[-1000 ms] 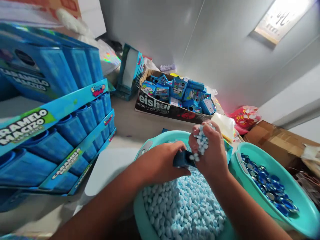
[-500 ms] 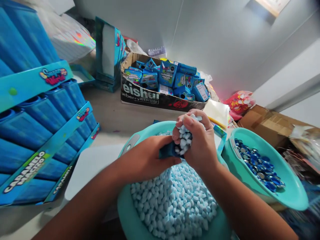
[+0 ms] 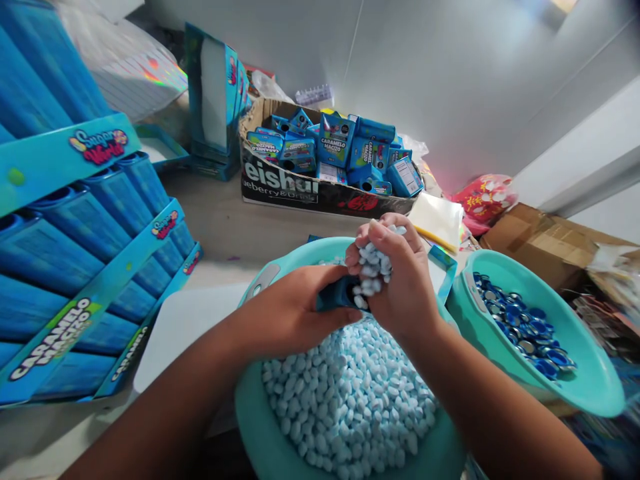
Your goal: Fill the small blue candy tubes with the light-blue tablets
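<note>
My left hand [image 3: 295, 310] is wrapped round a small dark blue box [image 3: 334, 297], its round opening turned to the right. Cupped in my right hand [image 3: 407, 283] is a heap of pale blue candies [image 3: 373, 261], and some lie at the box's opening. The fingers of my right hand are curled around them. Both hands are above a turquoise tub [image 3: 250, 407] filled with a mound of the same pale candies [image 3: 350, 400]. Most of the box is hidden behind my left hand.
On the right, another turquoise tub [image 3: 597, 380] holds blue and silver caps [image 3: 525, 327]. Behind stands an open carton [image 3: 280, 193] of small blue boxes [image 3: 335, 140]. Stacked display trays [image 3: 95, 280] of blue boxes fill the left. Cardboard [image 3: 530, 237] lies at the far right.
Fewer candies are in my right hand, and some have slid down towards the box's opening. My left hand keeps its hold on the box. The view has shifted slightly.
</note>
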`<state>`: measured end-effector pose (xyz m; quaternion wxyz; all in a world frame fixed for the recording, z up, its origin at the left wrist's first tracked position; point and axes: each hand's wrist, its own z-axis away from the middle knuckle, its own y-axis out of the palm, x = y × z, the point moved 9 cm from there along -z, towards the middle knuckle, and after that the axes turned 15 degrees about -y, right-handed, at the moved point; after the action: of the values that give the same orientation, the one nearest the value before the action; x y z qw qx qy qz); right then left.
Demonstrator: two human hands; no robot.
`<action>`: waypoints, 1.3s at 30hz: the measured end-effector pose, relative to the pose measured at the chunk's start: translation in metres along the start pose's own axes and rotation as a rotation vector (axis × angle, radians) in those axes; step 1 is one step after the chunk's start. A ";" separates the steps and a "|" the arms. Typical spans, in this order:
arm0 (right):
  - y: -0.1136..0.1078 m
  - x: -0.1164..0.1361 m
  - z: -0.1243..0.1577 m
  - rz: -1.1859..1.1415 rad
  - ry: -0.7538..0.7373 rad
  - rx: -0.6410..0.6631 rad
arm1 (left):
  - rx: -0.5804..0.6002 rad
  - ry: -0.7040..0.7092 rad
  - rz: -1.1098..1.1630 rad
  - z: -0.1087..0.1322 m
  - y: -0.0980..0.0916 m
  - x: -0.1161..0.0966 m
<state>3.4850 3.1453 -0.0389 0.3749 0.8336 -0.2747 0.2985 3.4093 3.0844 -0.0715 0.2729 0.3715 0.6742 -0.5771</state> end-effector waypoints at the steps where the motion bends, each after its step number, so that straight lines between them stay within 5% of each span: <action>1: -0.001 0.000 0.000 0.001 0.006 -0.002 | 0.006 0.010 0.002 0.000 0.001 0.000; 39: 0.006 0.006 0.007 -0.010 0.031 0.065 | 0.090 -0.086 0.050 -0.001 0.004 0.007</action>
<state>3.4875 3.1347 -0.0358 0.3533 0.8419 -0.2549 0.3185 3.4085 3.0870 -0.0790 0.2990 0.3749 0.6257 -0.6152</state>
